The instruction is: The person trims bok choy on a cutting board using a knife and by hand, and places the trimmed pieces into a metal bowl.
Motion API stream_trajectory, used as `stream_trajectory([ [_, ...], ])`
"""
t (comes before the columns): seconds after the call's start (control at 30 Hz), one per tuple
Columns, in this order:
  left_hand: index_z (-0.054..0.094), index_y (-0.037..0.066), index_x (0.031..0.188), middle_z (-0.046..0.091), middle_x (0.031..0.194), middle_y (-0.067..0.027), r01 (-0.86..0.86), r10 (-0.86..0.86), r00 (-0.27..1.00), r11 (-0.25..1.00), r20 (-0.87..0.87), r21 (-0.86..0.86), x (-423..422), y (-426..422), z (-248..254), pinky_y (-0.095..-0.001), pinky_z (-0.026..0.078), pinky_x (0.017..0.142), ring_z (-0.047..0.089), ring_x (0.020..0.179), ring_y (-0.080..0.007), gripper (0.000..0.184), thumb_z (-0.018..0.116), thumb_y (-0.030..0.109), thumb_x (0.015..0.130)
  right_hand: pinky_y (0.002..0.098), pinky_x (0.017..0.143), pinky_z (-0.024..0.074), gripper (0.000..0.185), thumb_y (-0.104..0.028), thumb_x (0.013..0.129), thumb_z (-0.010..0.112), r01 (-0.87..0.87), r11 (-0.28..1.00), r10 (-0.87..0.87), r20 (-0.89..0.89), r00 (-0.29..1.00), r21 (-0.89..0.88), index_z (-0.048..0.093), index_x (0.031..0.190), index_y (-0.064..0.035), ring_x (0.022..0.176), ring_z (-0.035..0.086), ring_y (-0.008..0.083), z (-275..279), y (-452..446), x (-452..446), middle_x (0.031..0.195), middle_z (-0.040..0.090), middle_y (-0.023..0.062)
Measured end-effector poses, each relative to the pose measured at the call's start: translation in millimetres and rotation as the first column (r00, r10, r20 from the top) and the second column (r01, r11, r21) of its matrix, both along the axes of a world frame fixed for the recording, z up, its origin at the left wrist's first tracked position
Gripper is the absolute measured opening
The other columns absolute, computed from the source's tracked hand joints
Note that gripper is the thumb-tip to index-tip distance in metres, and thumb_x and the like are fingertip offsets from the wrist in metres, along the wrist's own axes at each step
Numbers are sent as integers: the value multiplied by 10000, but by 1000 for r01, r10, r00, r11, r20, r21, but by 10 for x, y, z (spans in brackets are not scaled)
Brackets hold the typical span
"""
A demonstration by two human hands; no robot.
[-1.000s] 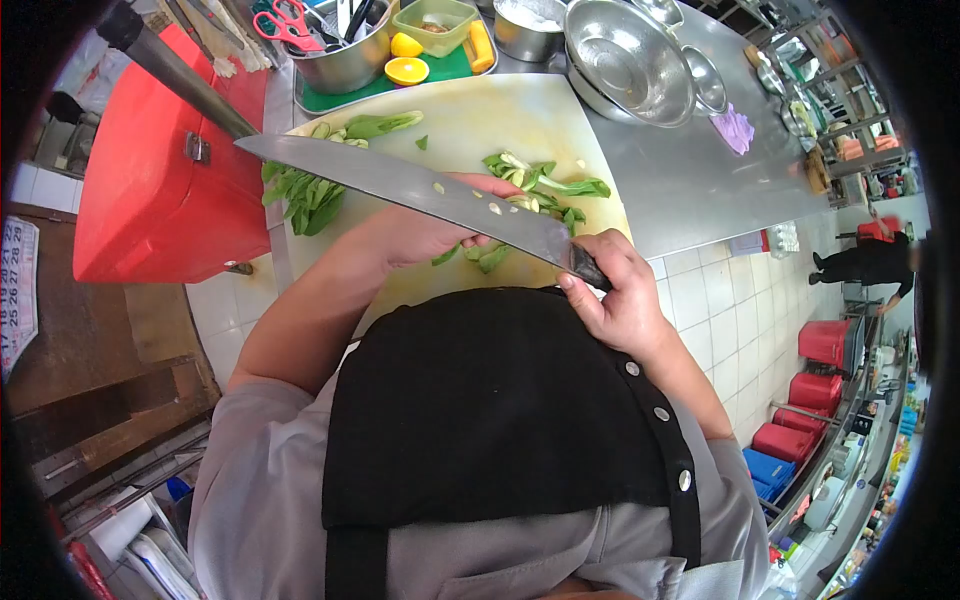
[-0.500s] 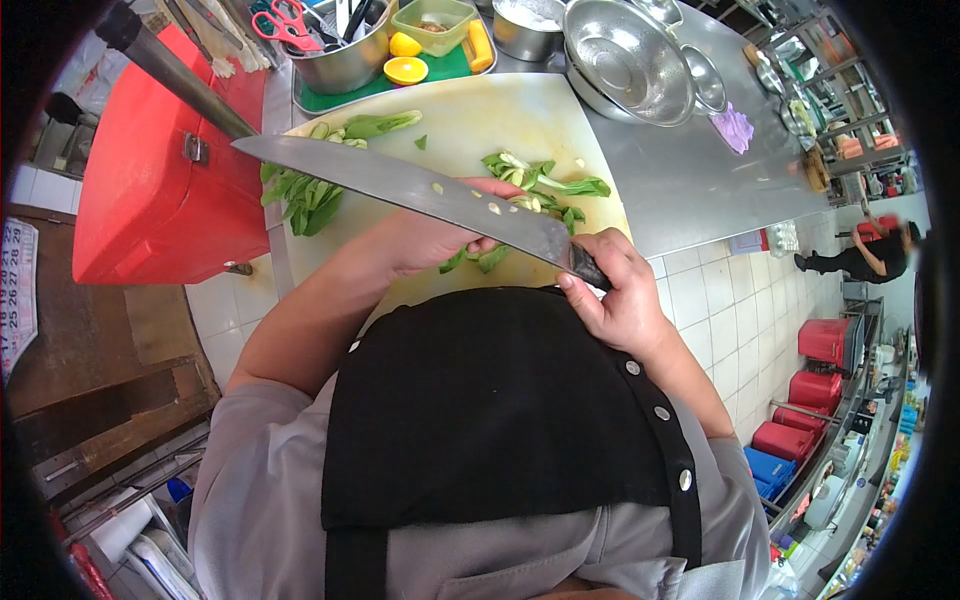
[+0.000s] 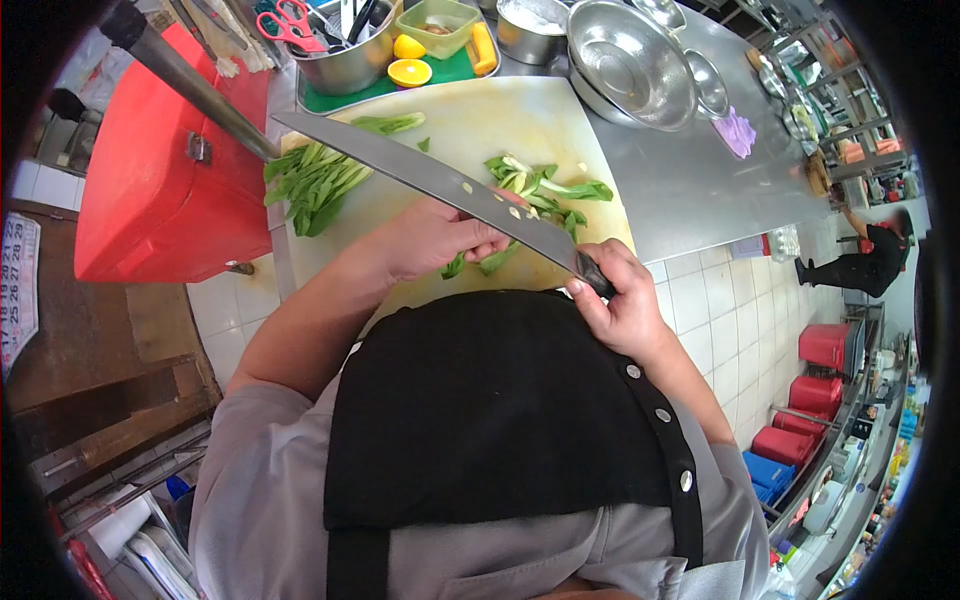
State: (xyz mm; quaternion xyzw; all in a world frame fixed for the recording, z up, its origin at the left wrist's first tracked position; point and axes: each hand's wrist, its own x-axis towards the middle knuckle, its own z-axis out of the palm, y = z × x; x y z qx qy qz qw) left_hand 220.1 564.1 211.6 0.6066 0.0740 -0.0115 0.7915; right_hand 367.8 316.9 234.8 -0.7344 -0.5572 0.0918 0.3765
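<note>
My right hand (image 3: 622,298) is wrapped round the black handle of a large knife (image 3: 420,172), whose blade slants up to the left above the board with small pale bits stuck on it. Partly behind the blade, my left hand (image 3: 440,238) is over the cutting board (image 3: 450,110); its fingers are curled, and what they hold, if anything, is hidden. Cut leafy greens (image 3: 545,186) lie beside and beyond its fingers. A larger pile of greens (image 3: 315,185) rests at the board's left side.
A red cooler (image 3: 160,190) stands left of the board. Beyond it are a steel pot (image 3: 345,62) with red scissors, a cut orange fruit (image 3: 409,72) and a green container (image 3: 438,28). Steel bowls (image 3: 632,65) and a purple cloth (image 3: 735,132) are right. Another person (image 3: 870,262) stands far right.
The knife blade has tilted and its tip has moved right, uncovering more of the left pile. My left hand has shifted slightly, with its thumb now more visible. The distant person has changed posture.
</note>
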Motion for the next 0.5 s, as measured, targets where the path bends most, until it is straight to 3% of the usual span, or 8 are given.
stream_trajectory([
  [0.1,570,12,1364,603,850,-37,46,-39,993,997,109,-63,-19,8,-49,-261,435,611,529,696,-106,369,607,149,1024,375,701,533,311,-183,866,782,13,1000,-13,-5,1000,-23,675,1105,-15,767,644,322,-26,-46,16,878,635,144],
  [0.3,610,20,1284,635,953,-33,6,-1,996,998,92,-61,-154,48,168,-242,480,745,583,829,-102,312,649,115,989,374,737,531,248,-155,893,758,124,989,-130,-59,990,-85,680,1074,-5,795,646,308,-176,-244,129,871,642,142],
  [0.5,625,19,1275,644,1072,7,-56,37,968,996,247,69,-110,133,118,-247,472,844,583,971,-79,330,678,124,967,356,761,526,201,-143,935,724,214,971,-229,-147,962,-110,680,1064,5,813,650,283,-316,-341,95,887,657,146],
])
